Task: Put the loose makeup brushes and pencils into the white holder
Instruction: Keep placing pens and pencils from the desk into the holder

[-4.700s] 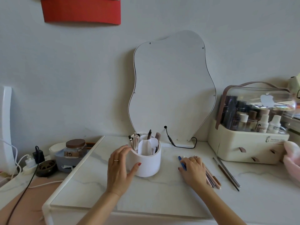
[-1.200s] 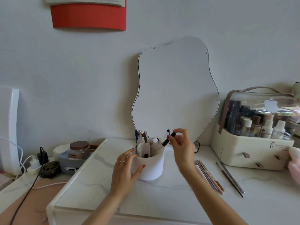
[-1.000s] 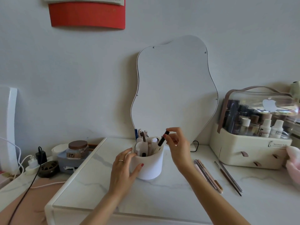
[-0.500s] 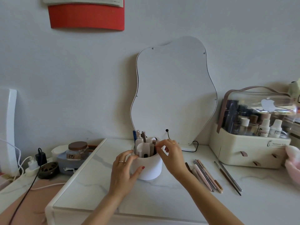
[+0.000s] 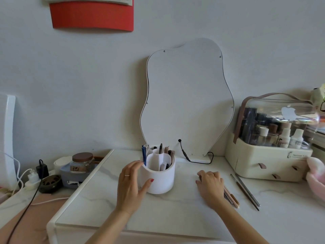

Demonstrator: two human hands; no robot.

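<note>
The white holder point(image 5: 162, 180) stands upright on the marble top, with a blue pen point(image 5: 144, 154) and several brushes and pencils in its compartments. My left hand point(image 5: 129, 184) holds the holder's left side, thumb in front and fingers curved round the rim. To the right, my right hand point(image 5: 211, 185) rests palm down on a small pile of loose pencils point(image 5: 232, 198), fingers bent, fingertips on the table. Only the near ends of those pencils show. Two thin dark brushes point(image 5: 246, 191) lie apart, further right.
A wavy mirror point(image 5: 188, 103) leans on the wall behind the holder, its black cable point(image 5: 186, 155) trailing on the top. A cream cosmetics organizer point(image 5: 263, 161) stands at the right, a pink soft thing point(image 5: 316, 175) beside it. A jar point(image 5: 81, 162), plugs and cords sit lower left.
My right hand put a dark pencil into the holder, let go, and moved down right onto the loose pencils. My left hand stayed on the holder.
</note>
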